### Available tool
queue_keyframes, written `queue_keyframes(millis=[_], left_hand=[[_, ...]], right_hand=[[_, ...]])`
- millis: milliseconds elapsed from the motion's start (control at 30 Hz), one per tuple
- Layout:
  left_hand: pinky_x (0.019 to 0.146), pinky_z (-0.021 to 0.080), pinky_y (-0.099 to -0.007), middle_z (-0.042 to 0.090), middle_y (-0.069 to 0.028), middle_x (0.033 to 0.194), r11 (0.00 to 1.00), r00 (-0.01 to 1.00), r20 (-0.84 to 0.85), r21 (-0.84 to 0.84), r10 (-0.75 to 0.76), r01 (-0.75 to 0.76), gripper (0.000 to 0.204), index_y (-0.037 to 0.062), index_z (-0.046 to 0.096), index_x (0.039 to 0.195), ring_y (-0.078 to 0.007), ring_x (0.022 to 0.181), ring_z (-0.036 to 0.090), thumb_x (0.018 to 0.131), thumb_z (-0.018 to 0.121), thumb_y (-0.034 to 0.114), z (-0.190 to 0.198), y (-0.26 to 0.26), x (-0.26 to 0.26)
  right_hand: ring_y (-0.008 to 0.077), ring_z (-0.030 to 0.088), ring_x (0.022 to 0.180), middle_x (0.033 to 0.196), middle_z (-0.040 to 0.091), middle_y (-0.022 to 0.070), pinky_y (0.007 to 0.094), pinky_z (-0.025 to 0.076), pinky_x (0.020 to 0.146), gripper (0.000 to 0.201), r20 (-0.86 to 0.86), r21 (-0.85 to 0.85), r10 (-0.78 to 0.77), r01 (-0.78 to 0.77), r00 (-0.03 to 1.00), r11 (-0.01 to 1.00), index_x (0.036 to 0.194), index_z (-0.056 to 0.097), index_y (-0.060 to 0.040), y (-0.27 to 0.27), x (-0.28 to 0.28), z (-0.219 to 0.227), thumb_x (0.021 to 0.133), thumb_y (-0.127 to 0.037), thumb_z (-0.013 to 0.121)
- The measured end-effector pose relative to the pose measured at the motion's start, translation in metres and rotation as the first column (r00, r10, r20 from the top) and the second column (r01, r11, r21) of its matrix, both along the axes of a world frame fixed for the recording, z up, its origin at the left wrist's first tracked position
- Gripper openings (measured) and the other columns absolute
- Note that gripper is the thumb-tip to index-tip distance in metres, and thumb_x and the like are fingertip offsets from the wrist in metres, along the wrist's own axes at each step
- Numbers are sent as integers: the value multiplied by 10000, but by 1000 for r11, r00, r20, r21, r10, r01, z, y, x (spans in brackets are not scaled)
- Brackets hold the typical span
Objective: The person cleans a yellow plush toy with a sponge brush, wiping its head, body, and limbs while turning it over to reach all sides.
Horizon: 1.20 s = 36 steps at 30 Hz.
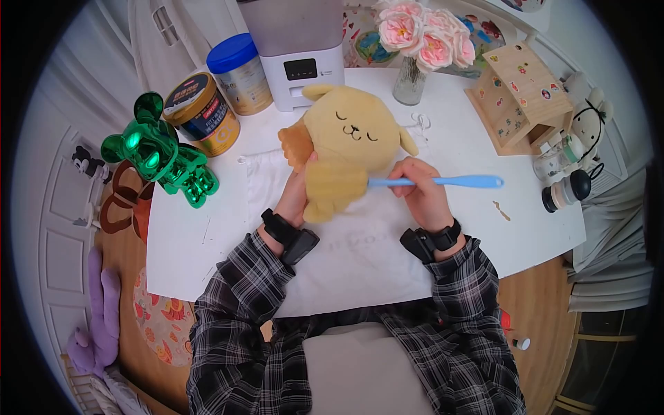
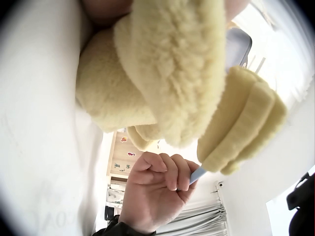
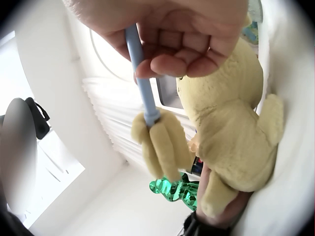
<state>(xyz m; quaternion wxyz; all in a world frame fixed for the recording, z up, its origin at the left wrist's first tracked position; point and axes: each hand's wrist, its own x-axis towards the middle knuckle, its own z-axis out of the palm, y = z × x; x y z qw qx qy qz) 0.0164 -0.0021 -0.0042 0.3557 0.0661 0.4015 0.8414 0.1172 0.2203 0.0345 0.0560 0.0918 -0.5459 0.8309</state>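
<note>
A pale yellow plush dog (image 1: pixel 353 128) with stitched closed eyes leans back on a white cloth. My left hand (image 1: pixel 296 197) grips its lower left side; most of those fingers are hidden behind the plush. My right hand (image 1: pixel 422 194) holds the blue handle (image 1: pixel 470 181) of a duster between thumb and curled fingers. The duster's soft yellow head (image 1: pixel 337 181) overlaps the dog's body in the head view. From the right wrist, the duster head (image 3: pixel 162 142) shows several thick padded strips beside the plush body (image 3: pixel 241 137). An orange-brown ruffled piece (image 1: pixel 294 144) sits by the dog's left side.
A shiny green bear figure (image 1: pixel 162 152) and two tins, one black and gold (image 1: pixel 204 114), one blue-lidded (image 1: pixel 241 76), stand left. Behind are a white dispenser (image 1: pixel 301 69) and a rose vase (image 1: pixel 409 83). A wooden house (image 1: pixel 519 97) and small bottles (image 1: pixel 567 190) stand right.
</note>
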Motion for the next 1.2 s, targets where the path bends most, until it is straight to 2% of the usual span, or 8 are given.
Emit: queue_keyframes(millis=[100,300,400,500,600,800,1000,1200], left_hand=[[866,520,-315,572,-92,1212,1000,997,-77,0,27,-27,464,40,403,1327,-177,1038,612,980,473,340,-1,1,1],[872,517,-317,568,-84,1215,1000,1000,-22,26,11,-10,451,44,397,1330,-175,1044,606,981,472,318,3,0,3],[874,516,-316,569,-81,1209,1000,999,-35,13,7,-7,448,47,391,1334,-171,1038,606,985,462,319,2,0,2],[876,516,-317,572,-79,1203,1000,995,-100,-9,25,-26,449,48,389,1336,-167,1034,607,989,453,326,-4,1,0],[878,515,-315,572,-77,1203,1000,998,-61,9,28,-27,443,49,390,1335,-164,1038,605,990,452,320,-6,0,-1],[870,518,-312,567,-76,1215,1000,1000,8,13,0,0,439,48,390,1334,-166,1049,602,987,460,309,3,-1,2],[861,523,-316,566,-85,1221,1000,996,-90,-6,25,-26,468,47,393,1332,-171,1049,607,981,468,348,-4,1,-1],[843,531,-310,585,-82,1185,999,999,-11,-1,-38,38,461,30,406,1316,-166,1018,619,980,470,339,2,-3,0]], right_hand=[[126,501,702,756,560,43,251,403,661,273,22,-85,-99,100,995,991,883,630,24,0,-2,3,942,-185,465],[120,507,699,737,558,42,243,407,659,267,134,145,56,-76,989,987,917,622,24,-6,-1,3,946,-192,468],[119,508,698,734,561,43,242,407,667,264,61,107,27,-33,998,994,911,622,24,-3,1,1,944,-194,477],[123,504,697,742,566,45,245,402,676,261,31,-91,-81,84,996,992,884,627,24,1,-1,1,937,-190,487],[124,501,692,742,567,47,243,395,668,266,76,-48,-105,109,992,993,860,626,27,0,-2,4,934,-187,486],[121,499,686,737,561,45,235,393,650,263,108,127,38,-52,993,991,861,625,21,-5,1,5,936,-180,473],[115,486,677,736,564,40,242,389,661,258,23,-88,-112,113,993,990,873,630,17,-3,-1,3,928,-188,484],[113,495,670,741,566,42,247,396,647,247,110,179,38,-58,993,982,887,627,17,-9,1,1,928,-182,487]])
